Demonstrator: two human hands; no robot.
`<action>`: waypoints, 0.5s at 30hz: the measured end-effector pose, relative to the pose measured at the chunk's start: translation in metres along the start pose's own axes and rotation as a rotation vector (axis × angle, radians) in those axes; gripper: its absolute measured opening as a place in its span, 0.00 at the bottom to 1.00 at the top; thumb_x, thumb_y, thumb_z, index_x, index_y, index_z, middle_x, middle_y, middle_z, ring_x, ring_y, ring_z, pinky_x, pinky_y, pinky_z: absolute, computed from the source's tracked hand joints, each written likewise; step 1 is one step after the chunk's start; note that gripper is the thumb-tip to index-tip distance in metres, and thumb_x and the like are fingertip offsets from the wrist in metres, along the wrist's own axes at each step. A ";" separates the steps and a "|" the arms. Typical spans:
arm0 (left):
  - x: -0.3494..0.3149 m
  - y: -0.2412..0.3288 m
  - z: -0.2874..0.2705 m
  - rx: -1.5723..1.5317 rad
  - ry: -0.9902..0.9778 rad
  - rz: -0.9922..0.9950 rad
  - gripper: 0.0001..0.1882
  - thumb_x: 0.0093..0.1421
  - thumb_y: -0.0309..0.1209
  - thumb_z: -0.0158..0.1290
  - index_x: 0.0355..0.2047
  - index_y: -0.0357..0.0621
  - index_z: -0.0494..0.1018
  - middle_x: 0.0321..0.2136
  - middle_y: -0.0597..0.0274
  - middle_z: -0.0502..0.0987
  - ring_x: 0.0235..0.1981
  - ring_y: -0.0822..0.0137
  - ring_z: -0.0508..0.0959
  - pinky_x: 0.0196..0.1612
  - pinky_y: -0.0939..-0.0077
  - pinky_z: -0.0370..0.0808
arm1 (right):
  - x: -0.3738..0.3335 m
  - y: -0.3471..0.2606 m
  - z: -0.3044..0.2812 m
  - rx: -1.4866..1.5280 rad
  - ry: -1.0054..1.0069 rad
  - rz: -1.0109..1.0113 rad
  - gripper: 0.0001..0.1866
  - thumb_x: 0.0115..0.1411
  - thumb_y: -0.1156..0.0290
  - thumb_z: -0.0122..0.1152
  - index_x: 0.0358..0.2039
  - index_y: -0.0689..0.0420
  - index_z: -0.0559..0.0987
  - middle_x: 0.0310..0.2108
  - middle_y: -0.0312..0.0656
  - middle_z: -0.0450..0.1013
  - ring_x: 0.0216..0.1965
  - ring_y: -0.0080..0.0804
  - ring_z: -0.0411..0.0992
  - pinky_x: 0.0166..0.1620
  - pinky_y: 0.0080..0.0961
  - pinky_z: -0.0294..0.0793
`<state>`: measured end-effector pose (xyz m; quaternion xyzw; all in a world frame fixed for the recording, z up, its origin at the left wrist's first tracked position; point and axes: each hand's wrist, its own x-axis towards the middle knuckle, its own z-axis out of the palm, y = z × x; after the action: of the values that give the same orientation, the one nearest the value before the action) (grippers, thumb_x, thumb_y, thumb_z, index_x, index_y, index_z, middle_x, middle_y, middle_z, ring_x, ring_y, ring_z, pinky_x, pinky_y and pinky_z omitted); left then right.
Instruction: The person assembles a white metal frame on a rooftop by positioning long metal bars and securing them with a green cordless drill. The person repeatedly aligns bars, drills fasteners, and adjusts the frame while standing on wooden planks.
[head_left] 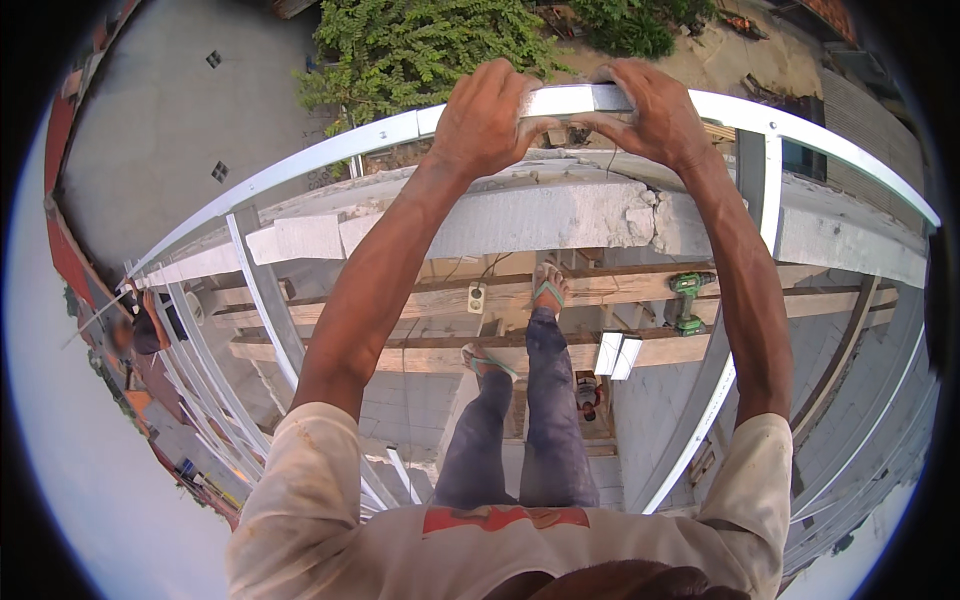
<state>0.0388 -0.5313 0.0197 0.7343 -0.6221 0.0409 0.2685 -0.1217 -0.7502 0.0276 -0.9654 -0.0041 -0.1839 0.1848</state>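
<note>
A long silvery metal channel runs across the top of the frame and curves down toward both sides. My left hand is wrapped over it left of the middle, thumb along the near face. Close by on the right, my right hand grips the same channel, its thumb pointing toward the left one. A short stretch of metal shows between the hands. Both arms are stretched out ahead. Some fingertips are hidden behind the channel. Below it lies the rough concrete wall top.
My sandalled feet stand on wooden beams high above a lower floor. A green cordless drill, a white socket block and white metal offcuts lie there. Sloping metal rafters flank me. Another person is at far left, someone below.
</note>
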 end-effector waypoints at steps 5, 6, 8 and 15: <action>0.000 0.005 0.005 0.043 0.039 -0.034 0.27 0.54 0.44 0.70 0.43 0.40 0.72 0.37 0.53 0.71 0.39 0.54 0.74 0.42 0.59 0.72 | -0.006 -0.008 -0.002 -0.050 -0.017 0.021 0.32 0.54 0.52 0.77 0.48 0.63 0.76 0.47 0.50 0.74 0.50 0.49 0.73 0.52 0.41 0.77; -0.002 0.007 0.007 0.048 0.034 -0.048 0.27 0.53 0.44 0.71 0.44 0.40 0.72 0.37 0.54 0.71 0.39 0.54 0.74 0.41 0.59 0.71 | -0.006 -0.008 -0.001 -0.053 -0.030 0.031 0.32 0.53 0.54 0.78 0.49 0.63 0.76 0.46 0.49 0.73 0.49 0.48 0.73 0.52 0.41 0.76; -0.002 0.006 0.009 0.060 0.029 -0.075 0.27 0.52 0.43 0.71 0.44 0.41 0.72 0.37 0.55 0.71 0.38 0.54 0.74 0.41 0.59 0.70 | -0.003 -0.009 -0.001 -0.077 -0.046 0.038 0.33 0.52 0.55 0.79 0.50 0.64 0.75 0.46 0.48 0.73 0.48 0.47 0.73 0.53 0.41 0.75; 0.000 0.017 0.013 0.061 0.013 -0.188 0.29 0.49 0.40 0.72 0.46 0.41 0.72 0.39 0.56 0.71 0.42 0.54 0.73 0.42 0.59 0.65 | 0.003 -0.016 0.001 -0.136 -0.055 0.031 0.31 0.56 0.51 0.73 0.46 0.66 0.76 0.43 0.51 0.72 0.46 0.50 0.71 0.50 0.44 0.72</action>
<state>0.0190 -0.5383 0.0139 0.7969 -0.5474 0.0391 0.2526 -0.1201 -0.7351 0.0333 -0.9804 0.0182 -0.1540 0.1214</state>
